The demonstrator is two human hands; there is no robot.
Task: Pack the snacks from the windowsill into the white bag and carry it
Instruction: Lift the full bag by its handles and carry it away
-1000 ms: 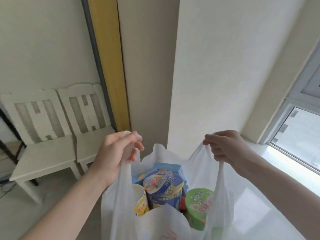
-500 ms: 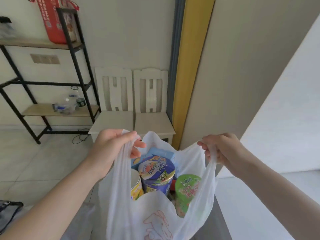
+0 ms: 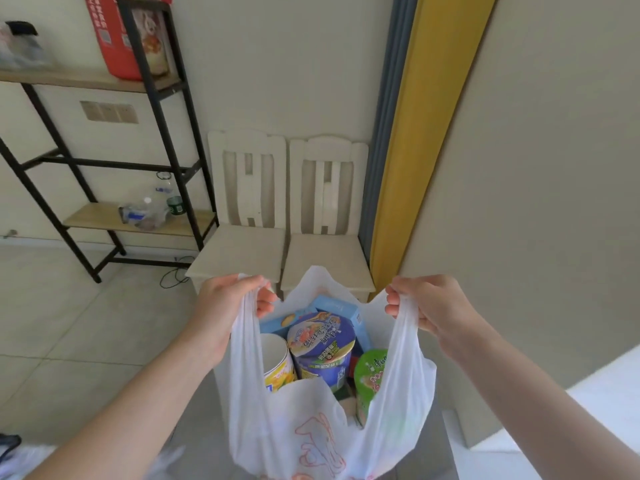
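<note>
While hanging above the floor [image 3: 69, 323], the white bag [image 3: 311, 427] is being held open-mouthed so the snacks [image 3: 322, 337] are sitting upright; left hand [image 3: 228, 303] and right hand [image 3: 433, 306] fingers are clenching one handle each.

white bag [image 3: 304, 420]: bottom cut off by lower edge
green cup [image 3: 369, 375]: half hidden behind bag wall
red package [image 3: 117, 36]: top cut off

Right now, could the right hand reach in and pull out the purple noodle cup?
Probably not as things stand: the right hand is shut on a handle of the white bag. The purple noodle cup itself lies uncovered on top, so a freed hand likely could.
</note>
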